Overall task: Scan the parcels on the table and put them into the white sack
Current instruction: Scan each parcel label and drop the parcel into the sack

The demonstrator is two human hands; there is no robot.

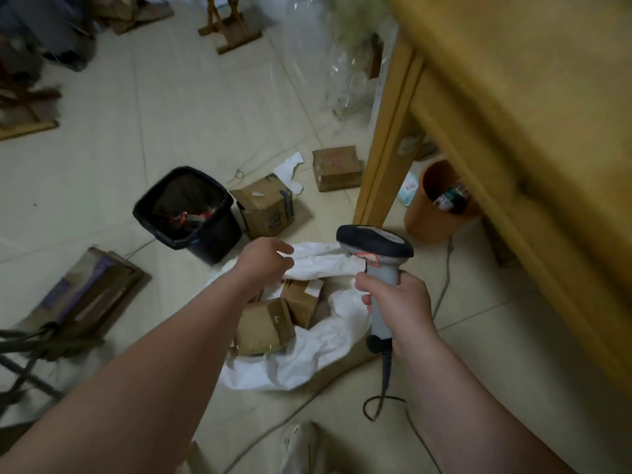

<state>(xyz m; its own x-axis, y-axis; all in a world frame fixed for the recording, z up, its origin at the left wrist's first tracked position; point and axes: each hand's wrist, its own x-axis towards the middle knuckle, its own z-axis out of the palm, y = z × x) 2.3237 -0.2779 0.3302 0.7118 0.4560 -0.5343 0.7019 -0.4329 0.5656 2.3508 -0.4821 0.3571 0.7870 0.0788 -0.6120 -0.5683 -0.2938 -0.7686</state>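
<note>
The white sack lies open on the floor below me, with cardboard parcels inside it. My left hand hovers over the sack's mouth with fingers loosely spread and nothing in it. My right hand grips the grey handle of a barcode scanner, whose dark head points left above the sack's far edge. The scanner's cable trails down to the floor. The wooden table fills the upper right, and its top is blurred.
A black waste bin stands left of the sack. Two cardboard boxes lie on the floor by the table leg. An orange bin sits under the table. Flattened cardboard lies at the left.
</note>
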